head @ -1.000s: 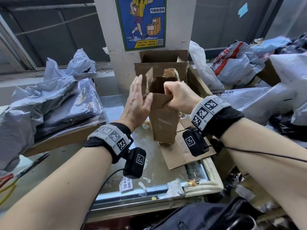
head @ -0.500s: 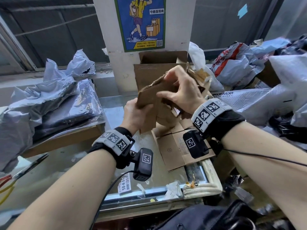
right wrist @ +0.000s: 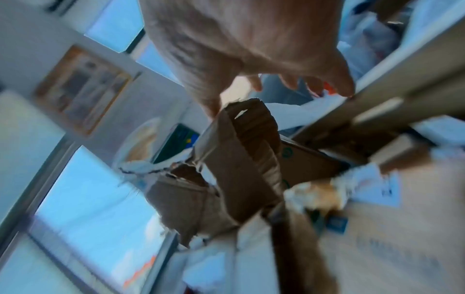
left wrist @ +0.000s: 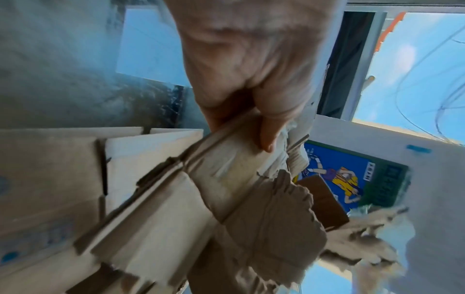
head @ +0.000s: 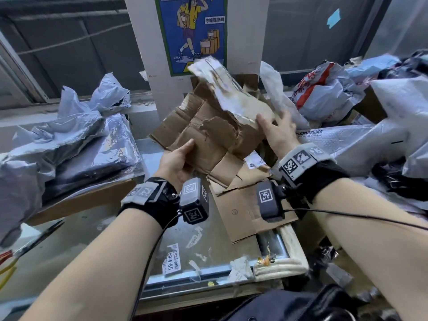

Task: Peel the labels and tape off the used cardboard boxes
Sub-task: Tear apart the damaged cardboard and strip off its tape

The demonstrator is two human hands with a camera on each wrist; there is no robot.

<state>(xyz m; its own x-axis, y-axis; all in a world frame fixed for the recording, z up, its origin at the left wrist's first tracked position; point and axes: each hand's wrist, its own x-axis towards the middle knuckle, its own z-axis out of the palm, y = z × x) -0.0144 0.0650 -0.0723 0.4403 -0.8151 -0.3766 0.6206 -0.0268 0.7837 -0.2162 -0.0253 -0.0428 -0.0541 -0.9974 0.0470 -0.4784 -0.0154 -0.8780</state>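
A torn, flattened brown cardboard box (head: pixel 208 144) is held tilted above the glass table. My left hand (head: pixel 181 158) grips its lower left edge, thumb on top and fingers underneath, as the left wrist view shows on the cardboard (left wrist: pixel 176 199). A long white label strip (head: pixel 224 89), with a skin of cardboard stuck to it, stands peeled up toward the poster. My right hand (head: pixel 275 130) holds the strip's lower end at the box's right side, thumb over it. The right wrist view is blurred and shows the torn box (right wrist: pixel 239 159) below the spread fingers.
Flattened cardboard (head: pixel 243 212) lies on the glass table (head: pixel 115 228) under my wrists, with label scraps (head: pixel 173 260) near the front edge. Grey mailer bags (head: pixel 69 140) pile up at left, more bags (head: pixel 324 96) at right. A white pillar (head: pixel 143 54) and an open box (head: pixel 250 82) stand behind.
The box stood upright between my hands; it now lies opened and tilted. My right hand has torn the label strip up and to the right, and my left hand took hold of the lower edge.
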